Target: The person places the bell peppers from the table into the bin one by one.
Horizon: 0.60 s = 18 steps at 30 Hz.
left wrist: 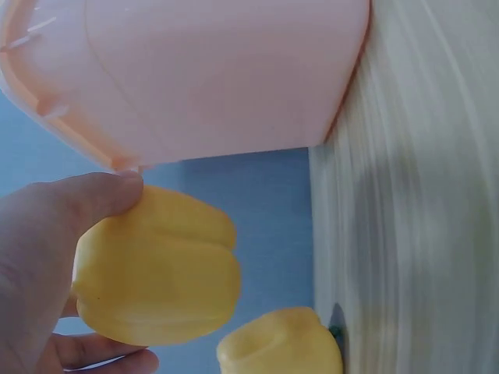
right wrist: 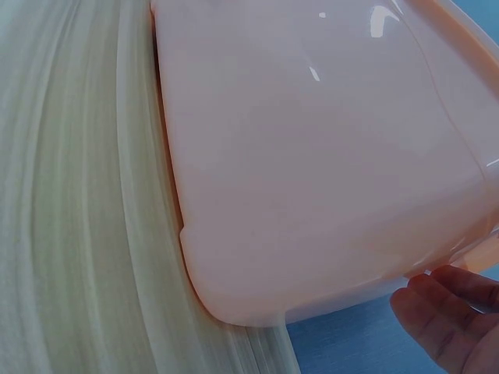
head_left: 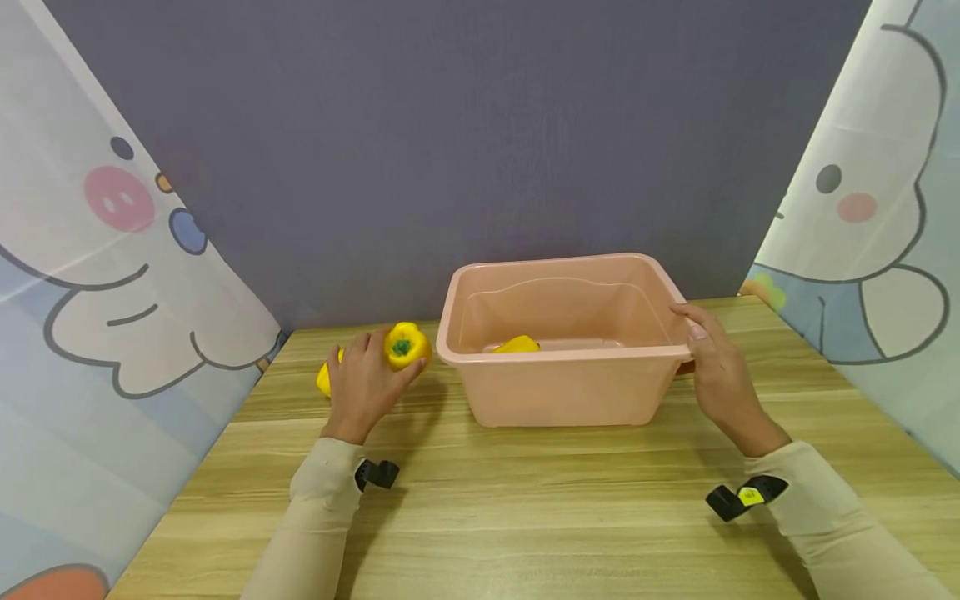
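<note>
My left hand (head_left: 362,382) holds a yellow bell pepper (head_left: 408,333) with a green stem, thumb on one side and fingers on the other. In the left wrist view this pepper (left wrist: 160,269) is clear of the tabletop, close to the basin's left end. A second yellow bell pepper (left wrist: 284,348) lies on the table beyond it, mostly behind my hand in the head view. The pink plastic basin (head_left: 562,392) stands upright on the table. Inside it shows the top of a yellow piece (head_left: 517,344). My right hand (head_left: 722,379) grips the basin's right rim, thumb on top and fingers underneath.
The wood-grain table (head_left: 525,508) runs under everything. Close behind the basin rises a dark grey panel (head_left: 480,150). Cartoon-printed cloths (head_left: 82,350) flank the table on both sides.
</note>
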### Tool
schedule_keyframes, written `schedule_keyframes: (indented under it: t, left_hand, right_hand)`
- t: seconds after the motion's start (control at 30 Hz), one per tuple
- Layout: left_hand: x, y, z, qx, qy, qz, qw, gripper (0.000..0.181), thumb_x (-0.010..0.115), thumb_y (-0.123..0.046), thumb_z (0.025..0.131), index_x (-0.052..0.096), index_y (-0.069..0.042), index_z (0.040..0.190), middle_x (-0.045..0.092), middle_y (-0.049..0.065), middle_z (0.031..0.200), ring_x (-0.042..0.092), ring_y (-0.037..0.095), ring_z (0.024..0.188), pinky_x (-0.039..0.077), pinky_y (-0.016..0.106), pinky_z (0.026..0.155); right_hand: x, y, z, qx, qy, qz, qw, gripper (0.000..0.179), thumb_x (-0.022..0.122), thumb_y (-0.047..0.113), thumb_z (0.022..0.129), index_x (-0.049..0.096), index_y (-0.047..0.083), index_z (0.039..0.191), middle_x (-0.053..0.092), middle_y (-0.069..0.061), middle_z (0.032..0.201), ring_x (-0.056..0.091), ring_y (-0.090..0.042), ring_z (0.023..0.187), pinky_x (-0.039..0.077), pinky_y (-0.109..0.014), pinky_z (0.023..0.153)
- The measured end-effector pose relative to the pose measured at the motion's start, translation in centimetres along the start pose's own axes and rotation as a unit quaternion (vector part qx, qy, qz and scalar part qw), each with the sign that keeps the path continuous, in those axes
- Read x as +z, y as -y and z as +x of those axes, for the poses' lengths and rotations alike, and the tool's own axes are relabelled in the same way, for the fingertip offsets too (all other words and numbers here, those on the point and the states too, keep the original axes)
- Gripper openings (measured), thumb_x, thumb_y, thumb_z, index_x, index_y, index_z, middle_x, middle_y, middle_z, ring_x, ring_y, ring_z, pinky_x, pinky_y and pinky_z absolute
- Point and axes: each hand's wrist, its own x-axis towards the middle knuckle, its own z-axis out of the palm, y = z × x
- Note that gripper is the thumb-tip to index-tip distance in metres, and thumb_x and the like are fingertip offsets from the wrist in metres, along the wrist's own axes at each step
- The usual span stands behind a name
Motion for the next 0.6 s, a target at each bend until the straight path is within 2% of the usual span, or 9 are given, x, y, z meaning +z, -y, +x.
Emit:
schedule_keyframes:
  t: [0.27, 0.6]
  left_hand:
    - [-0.8, -0.8, 0.3, -0.003, 0.001, -0.012, 0.9999, 0.076, 0.076, -0.056, 0.082, 0.058, -0.004, 0.135, 0.065, 0.021, 0.118, 0.058, 0.04, 0.11, 0.023, 0.068, 0.106]
    - [-1.7, -1.3, 0.5, -0.005, -0.008, -0.016, 0.9998, 0.077, 0.075, -0.056, 0.083, 0.057, -0.003, 0.136, 0.064, 0.023, 0.119, 0.057, 0.04, 0.11, 0.024, 0.067, 0.106]
  right_hand:
    - [0.0, -0.1, -0.1, 0.002, -0.002, -0.001, 1.0, 0.044, 0.028, 0.024, 0.11, 0.046, 0.007, 0.147, 0.052, -0.024, 0.133, 0.06, -0.002, 0.082, 0.053, -0.019, 0.064]
    - [0.1, -0.2, 0.0, -0.001, -0.006, -0.004, 1.0, 0.045, 0.028, 0.024, 0.11, 0.046, 0.007, 0.147, 0.054, -0.024, 0.131, 0.06, -0.002, 0.078, 0.053, -0.019, 0.063]
